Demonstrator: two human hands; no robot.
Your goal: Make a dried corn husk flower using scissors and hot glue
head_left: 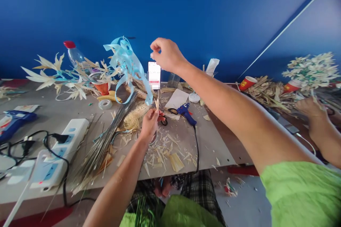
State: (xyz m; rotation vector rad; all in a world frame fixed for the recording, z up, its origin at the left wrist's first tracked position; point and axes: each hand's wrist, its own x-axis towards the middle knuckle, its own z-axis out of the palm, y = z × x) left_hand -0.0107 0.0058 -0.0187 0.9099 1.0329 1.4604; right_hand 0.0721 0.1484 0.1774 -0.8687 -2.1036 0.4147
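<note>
My left hand is closed low over the table, pinching a small straw-coloured piece that sticks up from its fingertips. My right hand is raised well above it, fingers pinched together; whatever they hold is too thin to make out. Right of my left hand lie red-handled scissors and a blue glue gun with a black cord. Pale straw scraps cover the table in front of me. A bundle of thin wires lies to the left.
White power strips with black plugs lie at left. Dried-leaf flowers with blue ribbon, a plastic bottle, a tape roll and a phone stand behind. Another person's hand works at right among husks and red cups.
</note>
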